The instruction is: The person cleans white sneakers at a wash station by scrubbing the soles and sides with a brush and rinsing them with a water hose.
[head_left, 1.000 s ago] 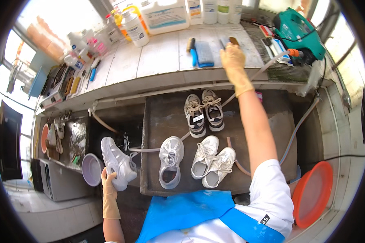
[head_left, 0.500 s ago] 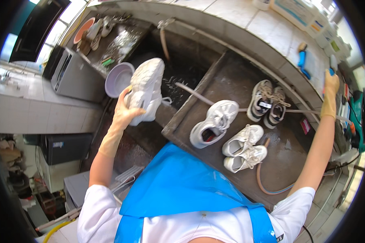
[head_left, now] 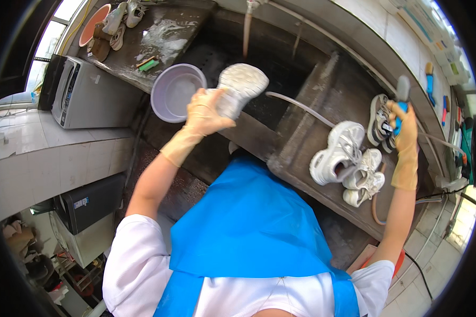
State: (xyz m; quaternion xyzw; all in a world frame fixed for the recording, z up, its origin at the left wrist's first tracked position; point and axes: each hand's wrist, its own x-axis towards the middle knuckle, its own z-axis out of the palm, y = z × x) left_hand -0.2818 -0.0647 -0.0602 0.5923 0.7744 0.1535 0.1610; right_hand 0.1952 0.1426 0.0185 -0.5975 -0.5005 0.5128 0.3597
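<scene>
The held white shoe [head_left: 238,91] shows its pale, textured sole [head_left: 244,78].

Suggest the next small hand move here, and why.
Probably bring the right hand leftward, toward the white shoe: it grips what looks like a blue-handled brush well off to the right, while the left hand holds the shoe up with its sole exposed, so brush and shoe are apart.

White shoe [head_left: 241,86] tilts, sole showing, brush [head_left: 403,91] well apart.
</scene>
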